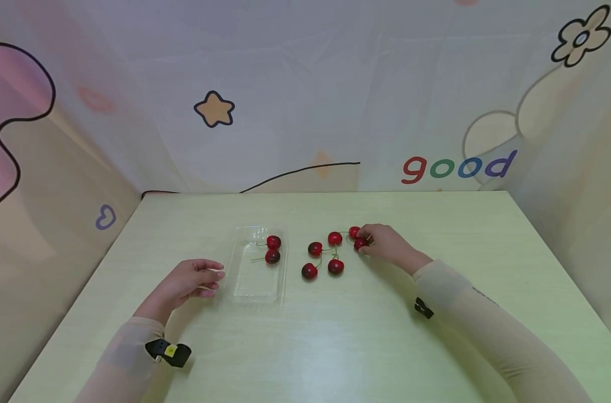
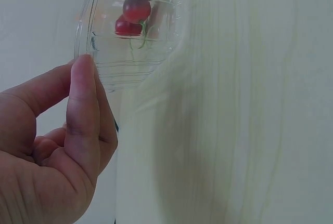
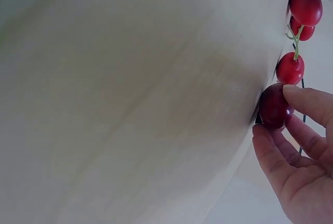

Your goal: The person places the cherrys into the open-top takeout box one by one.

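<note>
A clear plastic tray (image 1: 245, 282) lies left of the table's middle, with two red cherries (image 1: 273, 249) at its far end. My left hand (image 1: 213, 277) rests on the table beside it, and one straight finger (image 2: 83, 94) touches the tray's rim (image 2: 86, 37). Right of the tray, several loose cherries (image 1: 322, 254) with green stems lie on the table. My right hand (image 1: 364, 245) pinches a dark cherry (image 3: 271, 107) at the right end of that group, fingers (image 3: 307, 104) curled round it while it still sits on the table.
The pale green table (image 1: 335, 347) runs to a wall cloth printed with a star (image 1: 214, 109) and the word good (image 1: 458, 167). Cloth walls close off both sides. Bare tabletop lies in front of and to the right of the cherries.
</note>
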`<state>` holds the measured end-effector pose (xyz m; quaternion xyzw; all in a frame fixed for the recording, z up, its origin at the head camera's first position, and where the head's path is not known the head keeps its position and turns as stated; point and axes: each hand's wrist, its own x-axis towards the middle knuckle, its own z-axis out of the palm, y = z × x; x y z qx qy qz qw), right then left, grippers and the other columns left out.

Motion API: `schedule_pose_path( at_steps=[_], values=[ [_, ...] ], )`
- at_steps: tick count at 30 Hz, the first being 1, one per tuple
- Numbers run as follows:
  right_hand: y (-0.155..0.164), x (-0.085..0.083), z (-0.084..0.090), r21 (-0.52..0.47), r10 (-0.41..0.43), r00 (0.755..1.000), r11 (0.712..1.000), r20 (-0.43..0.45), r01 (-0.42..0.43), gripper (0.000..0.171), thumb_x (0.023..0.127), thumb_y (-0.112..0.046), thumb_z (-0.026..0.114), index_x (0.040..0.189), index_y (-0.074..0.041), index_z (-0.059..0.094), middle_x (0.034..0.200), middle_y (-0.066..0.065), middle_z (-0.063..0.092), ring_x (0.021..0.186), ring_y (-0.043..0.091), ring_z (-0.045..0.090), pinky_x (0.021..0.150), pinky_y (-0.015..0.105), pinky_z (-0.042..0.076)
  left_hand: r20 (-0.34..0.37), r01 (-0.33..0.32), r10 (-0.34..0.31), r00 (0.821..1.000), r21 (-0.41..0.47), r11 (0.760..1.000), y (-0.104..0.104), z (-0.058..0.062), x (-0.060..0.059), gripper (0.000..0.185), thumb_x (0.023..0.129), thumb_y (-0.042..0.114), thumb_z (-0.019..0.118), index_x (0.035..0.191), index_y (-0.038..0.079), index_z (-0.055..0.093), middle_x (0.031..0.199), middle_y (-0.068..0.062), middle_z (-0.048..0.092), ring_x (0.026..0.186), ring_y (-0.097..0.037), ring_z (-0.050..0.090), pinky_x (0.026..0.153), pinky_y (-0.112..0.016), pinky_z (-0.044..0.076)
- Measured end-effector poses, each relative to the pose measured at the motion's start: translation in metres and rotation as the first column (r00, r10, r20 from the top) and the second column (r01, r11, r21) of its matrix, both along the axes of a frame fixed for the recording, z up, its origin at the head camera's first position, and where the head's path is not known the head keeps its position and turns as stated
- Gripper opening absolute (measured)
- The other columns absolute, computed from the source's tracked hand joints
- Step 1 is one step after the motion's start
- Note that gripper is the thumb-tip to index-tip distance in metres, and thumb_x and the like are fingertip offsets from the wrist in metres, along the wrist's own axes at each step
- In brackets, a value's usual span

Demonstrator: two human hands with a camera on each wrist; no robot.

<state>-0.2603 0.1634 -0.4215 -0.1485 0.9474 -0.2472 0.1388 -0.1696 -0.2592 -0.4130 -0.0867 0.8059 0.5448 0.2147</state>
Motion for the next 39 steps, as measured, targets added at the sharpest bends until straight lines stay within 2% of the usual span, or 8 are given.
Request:
schedule_pose_path(
  at_steps=[18, 27, 39],
  values=[
    [0.001, -0.003, -0.001, -0.013, -0.003, 1.0, 1.0, 0.003, 0.003, 0.038, 0.096, -0.01, 0.069, 0.13, 0.004, 0.061, 0.124, 0.022, 0.068, 0.11, 0.032, 0.063, 0.098, 0.041, 0.058, 0.001, -0.003, 0.003, 1.0, -0.008, 1.0, 0.0, 0.001, -0.001, 0.043, 0.101, 0.013, 0.063, 0.136, -0.01, 0.052, 0.092, 0.001, 0.066, 0.078, -0.01, 0.062, 0.067, -0.02, 0.06],
    [0.0, 0.001, 0.003, -0.026, -0.003, 1.0, 1.0, 0.014, 0.003, 0.039, 0.096, -0.01, 0.069, 0.132, 0.003, 0.061, 0.125, 0.022, 0.067, 0.112, 0.033, 0.063, 0.099, 0.041, 0.058, 0.003, 0.003, -0.002, 1.0, -0.01, 1.0, -0.001, -0.001, 0.0, 0.044, 0.101, 0.014, 0.063, 0.136, -0.01, 0.052, 0.093, 0.0, 0.067, 0.079, -0.011, 0.062, 0.068, -0.02, 0.06],
    [-0.001, 0.004, 0.01, -0.044, 0.047, 0.999, 0.998, -0.025, -0.048, 0.035, 0.096, -0.009, 0.07, 0.128, 0.002, 0.064, 0.123, 0.02, 0.069, 0.11, 0.032, 0.065, 0.097, 0.042, 0.059, 0.0, 0.006, -0.006, 1.0, -0.013, 1.0, -0.001, -0.002, -0.001, 0.044, 0.101, 0.014, 0.063, 0.136, -0.01, 0.052, 0.093, 0.0, 0.066, 0.078, -0.01, 0.062, 0.068, -0.02, 0.06]
  ],
)
